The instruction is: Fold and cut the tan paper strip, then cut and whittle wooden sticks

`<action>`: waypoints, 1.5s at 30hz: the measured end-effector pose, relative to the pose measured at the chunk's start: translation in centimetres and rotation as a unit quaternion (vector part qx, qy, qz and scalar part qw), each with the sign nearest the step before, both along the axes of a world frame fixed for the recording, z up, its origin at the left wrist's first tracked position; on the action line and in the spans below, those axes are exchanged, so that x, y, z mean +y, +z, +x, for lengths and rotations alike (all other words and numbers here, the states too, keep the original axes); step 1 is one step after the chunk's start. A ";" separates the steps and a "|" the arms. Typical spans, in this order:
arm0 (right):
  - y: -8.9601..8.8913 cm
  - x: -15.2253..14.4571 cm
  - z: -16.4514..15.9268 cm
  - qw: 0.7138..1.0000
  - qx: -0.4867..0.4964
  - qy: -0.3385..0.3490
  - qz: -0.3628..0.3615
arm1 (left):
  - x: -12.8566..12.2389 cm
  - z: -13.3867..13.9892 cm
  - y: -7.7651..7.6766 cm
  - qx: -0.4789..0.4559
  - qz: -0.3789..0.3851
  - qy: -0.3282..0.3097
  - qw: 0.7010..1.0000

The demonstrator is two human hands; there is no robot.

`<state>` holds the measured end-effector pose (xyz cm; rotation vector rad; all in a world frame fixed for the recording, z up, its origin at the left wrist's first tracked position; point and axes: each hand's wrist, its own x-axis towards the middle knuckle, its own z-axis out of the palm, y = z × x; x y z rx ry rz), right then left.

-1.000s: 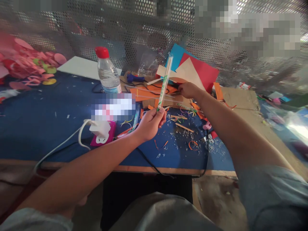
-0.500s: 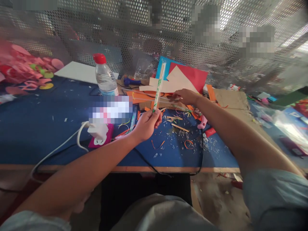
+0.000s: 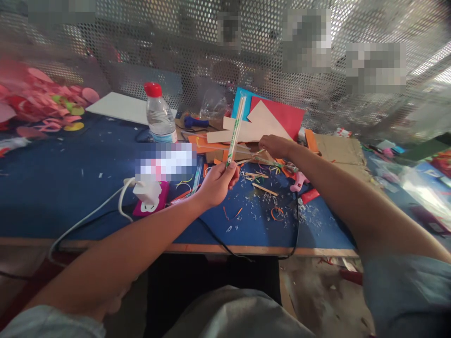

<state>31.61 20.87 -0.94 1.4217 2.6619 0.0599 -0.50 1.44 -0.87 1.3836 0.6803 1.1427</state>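
My left hand point(image 3: 218, 184) is closed around the lower end of a pair of disposable chopsticks point(image 3: 236, 129) in a clear sleeve with green print, held up nearly upright. Farther right, my right hand point(image 3: 276, 146) reaches over the scrap pile with its fingers curled down and pressed together. What they hold, if anything, is too small to make out. Just behind that hand lies cream paper point(image 3: 262, 126), with a red sheet point(image 3: 294, 117) and a blue sheet point(image 3: 238, 101) beneath. Short wooden sticks point(image 3: 265, 189) and orange scraps point(image 3: 201, 143) lie around the hands.
A water bottle point(image 3: 160, 117) with a red cap stands at the back left. Nearby, a white plug sits on a pink power strip point(image 3: 162, 199), its cable running left. A pink glue gun point(image 3: 299, 182) lies at right, its black cord point(image 3: 298, 225) trailing over the table edge.
My right hand has shifted slightly right and down, its fingers now curled more tightly downward. My left hand still holds the chopsticks up. The whole view has shifted slightly.
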 end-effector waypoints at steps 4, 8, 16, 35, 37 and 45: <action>-0.2 -0.7 -0.2 1.000 -0.014 -0.010 -0.009 | 0.0 -0.1 0.2 0.004 0.006 -0.001 1.000; -0.1 -1.3 -0.4 1.000 -0.022 -0.015 -0.010 | 0.0 -0.2 0.2 0.007 0.013 0.001 1.000; 2.8 -3.6 -0.5 0.998 0.055 -0.012 0.039 | 0.0 0.0 0.1 0.000 0.013 -0.003 1.000; 13.2 -13.6 -4.3 0.785 0.617 -0.033 0.041 | 0.8 0.0 -1.0 0.048 0.050 0.135 0.988; 12.1 -15.1 -6.2 0.786 0.617 -0.034 0.001 | 0.7 0.1 -1.2 0.059 0.057 0.110 0.991; 7.8 -16.2 -11.9 0.785 0.597 -0.023 -0.165 | 0.4 0.4 -1.5 0.055 0.015 0.032 0.998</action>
